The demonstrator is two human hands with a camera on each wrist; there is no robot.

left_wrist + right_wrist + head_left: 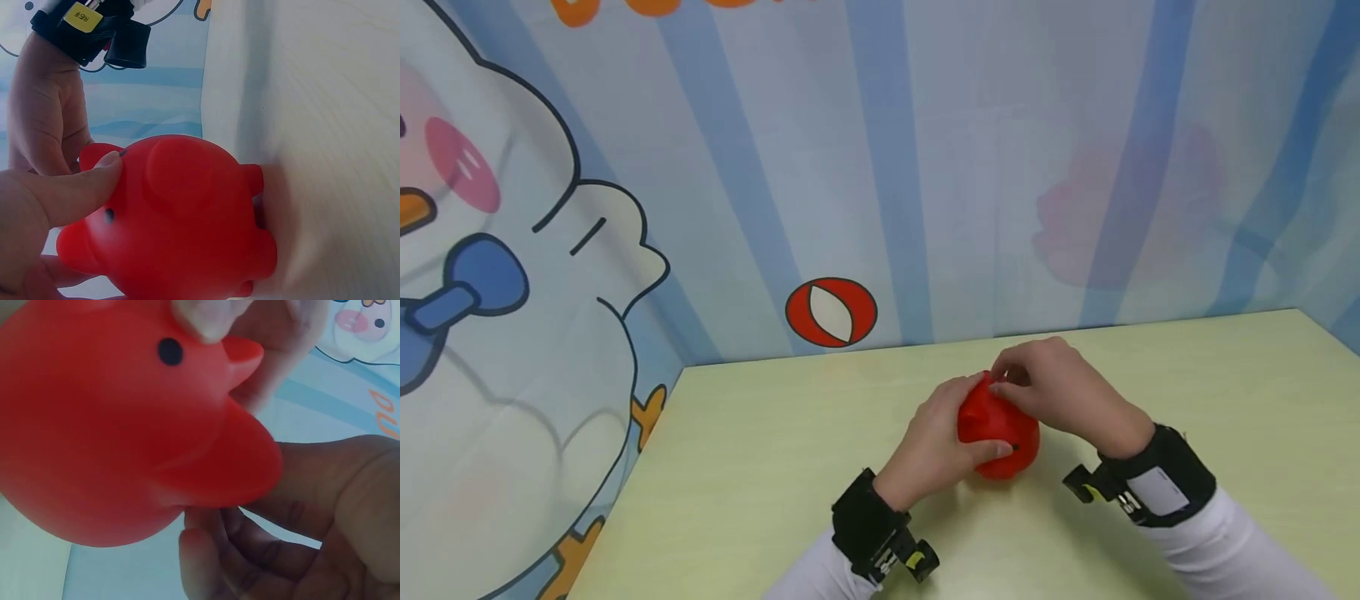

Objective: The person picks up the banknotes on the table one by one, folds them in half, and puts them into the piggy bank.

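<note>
With the left hand [934,442] clamped around the red toy pig [1000,433] mid-desk [760,467], the right hand's [1060,392] fingers pinching its top should, I judge, work gently.

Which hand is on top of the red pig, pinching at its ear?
The right hand: it reaches over the red pig toy, fingertips at the ear. The left hand grips its side.

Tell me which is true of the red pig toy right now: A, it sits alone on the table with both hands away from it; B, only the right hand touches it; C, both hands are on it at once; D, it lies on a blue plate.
C: the left hand grips the side of the red pig toy while the right hand pinches at its top, over the table.
</note>
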